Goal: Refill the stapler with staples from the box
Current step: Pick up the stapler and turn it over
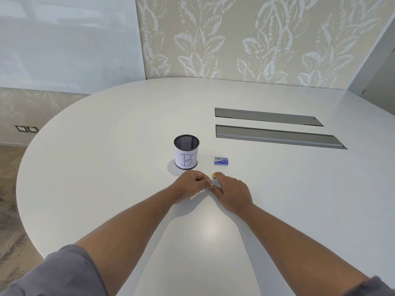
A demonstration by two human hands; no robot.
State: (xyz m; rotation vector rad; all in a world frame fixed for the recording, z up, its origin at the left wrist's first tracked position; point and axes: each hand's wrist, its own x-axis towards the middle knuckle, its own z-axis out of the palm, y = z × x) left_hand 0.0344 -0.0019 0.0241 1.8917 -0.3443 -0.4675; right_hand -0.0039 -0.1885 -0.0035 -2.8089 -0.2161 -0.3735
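Right hand (232,192): curled around a small grey stapler (216,183), which is held low over the white table (106,167); the stapler is seen tilted, with a yellow part at its upper end.
Left hand (190,185): fingers are bent inward and its fingertips (205,182) are brought against the stapler's upper end; whether anything is pinched between them cannot be told.
Hands together: both are met at the stapler, knuckles nearly touching.
Staple box (221,161): a small blue box is laid flat on the table just beyond the right hand, apart from it; it appears closed.
Mesh pen cup (186,151): a black cup wrapped in white paper marked "BJ" is stood upright just beyond the left hand.
Cable flaps (275,129): two grey strips are set into the table, well beyond the right hand.
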